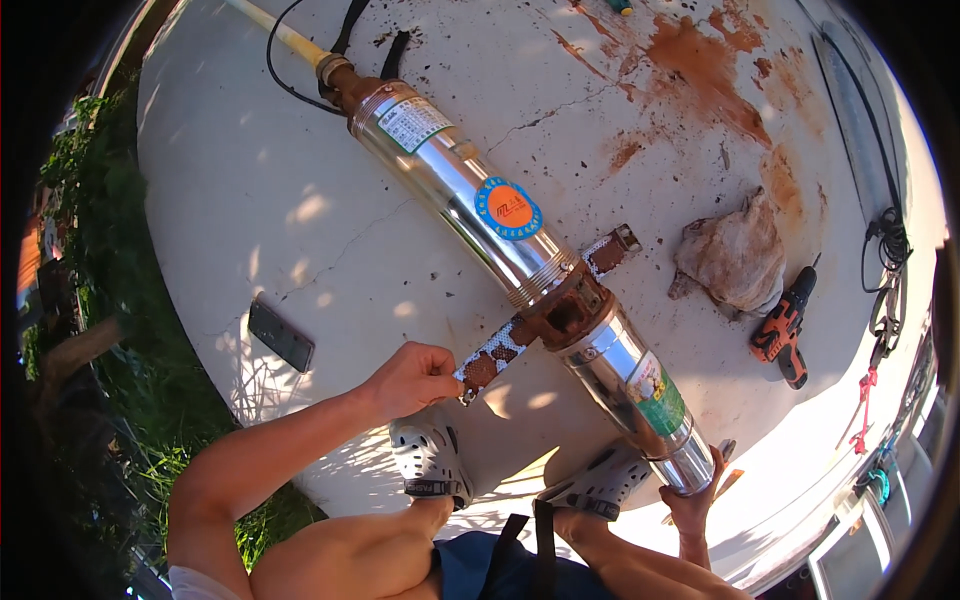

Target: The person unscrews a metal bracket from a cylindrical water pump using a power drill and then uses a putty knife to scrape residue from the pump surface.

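Pinching the near end of the rusty checkered metal bar [492, 355] clamped across the long steel cylindrical pump [520, 255], the left hand [412, 378] gains leverage, while the right hand [692, 500] cups the pump's near end, steadying it on the white concrete slab [250, 180].

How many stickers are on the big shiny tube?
3: a pale rectangular label near the far end of the steel pump, a round orange-and-blue sticker mid-body, and a green label near the close end. Its underside may hide more.
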A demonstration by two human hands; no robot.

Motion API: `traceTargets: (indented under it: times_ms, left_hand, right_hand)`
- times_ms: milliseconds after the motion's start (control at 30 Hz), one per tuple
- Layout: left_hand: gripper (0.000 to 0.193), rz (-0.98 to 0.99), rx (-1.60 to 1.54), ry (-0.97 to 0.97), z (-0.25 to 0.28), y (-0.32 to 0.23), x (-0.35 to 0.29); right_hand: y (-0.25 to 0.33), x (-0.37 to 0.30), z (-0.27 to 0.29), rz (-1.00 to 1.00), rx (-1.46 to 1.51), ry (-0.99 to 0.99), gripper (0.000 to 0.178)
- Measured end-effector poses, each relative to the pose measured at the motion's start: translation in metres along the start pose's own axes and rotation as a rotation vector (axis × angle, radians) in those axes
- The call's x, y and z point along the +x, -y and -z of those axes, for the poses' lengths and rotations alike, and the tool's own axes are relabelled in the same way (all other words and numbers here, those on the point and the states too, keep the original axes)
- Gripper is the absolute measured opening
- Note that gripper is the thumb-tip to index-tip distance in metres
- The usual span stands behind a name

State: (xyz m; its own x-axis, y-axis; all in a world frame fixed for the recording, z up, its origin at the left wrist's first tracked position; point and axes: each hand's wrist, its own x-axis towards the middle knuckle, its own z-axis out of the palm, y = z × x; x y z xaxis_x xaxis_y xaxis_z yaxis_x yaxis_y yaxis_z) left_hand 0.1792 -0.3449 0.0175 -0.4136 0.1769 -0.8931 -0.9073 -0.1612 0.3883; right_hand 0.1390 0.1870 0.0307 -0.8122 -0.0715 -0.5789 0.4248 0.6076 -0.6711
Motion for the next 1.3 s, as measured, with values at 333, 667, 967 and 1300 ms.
traceTargets:
  times_ms: [333, 667, 967, 1300]
  left_hand:
    - [0.016, 0.061, -0.036, -0.023, 0.0, -0.031, 0.007]
    - [0.021, -0.064, 0.038, -0.096, -0.018, -0.053, 0.08]
    - [0.026, -0.204, 0.26, -0.172, -0.025, -0.05, 0.094]
    - [0.025, -0.286, 0.21, -0.133, -0.025, -0.048, 0.095]
  right_hand:
    - [-0.008, 0.006, -0.016, 0.008, -0.038, 0.005, 0.106]
    - [-0.007, 0.013, -0.015, -0.097, 0.113, 0.059, 0.106]
    - [-0.003, 0.039, 0.02, 0.037, -0.049, 0.26, 0.108]
    - [0.054, 0.048, -0.008, 0.493, -0.823, 0.222, 0.118]
